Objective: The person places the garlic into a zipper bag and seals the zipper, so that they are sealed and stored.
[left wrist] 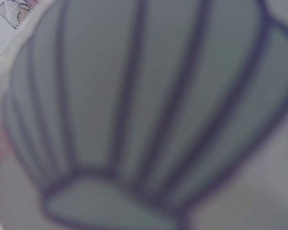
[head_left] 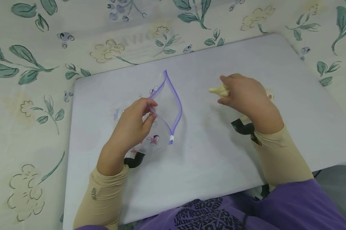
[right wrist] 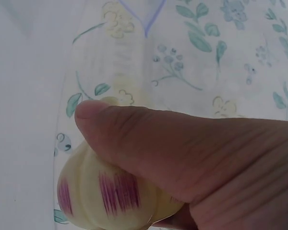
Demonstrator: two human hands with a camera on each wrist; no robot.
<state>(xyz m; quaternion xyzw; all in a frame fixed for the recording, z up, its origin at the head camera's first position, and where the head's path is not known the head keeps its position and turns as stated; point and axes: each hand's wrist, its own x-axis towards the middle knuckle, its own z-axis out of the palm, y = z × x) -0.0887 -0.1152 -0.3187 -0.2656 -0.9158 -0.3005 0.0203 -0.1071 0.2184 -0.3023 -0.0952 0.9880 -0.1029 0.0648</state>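
White tabletop point(head_left: 201, 166) on my feed: left hand point(head_left: 129, 124) pinches a bag point(head_left: 167, 107) at nine o'clock, right hand point(head_left: 246, 95) grips garlic point(head_left: 221, 91) at two.

room lies between bag point(head_left: 158, 135) and garlic point(head_left: 221, 91); the purple rim point(head_left: 180, 105) borders it.

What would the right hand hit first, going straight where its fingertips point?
Likely the purple-edged mouth of the open zip bag, with the garlic bulb in the right hand leading. Heights are hard to judge, so it might pass above.
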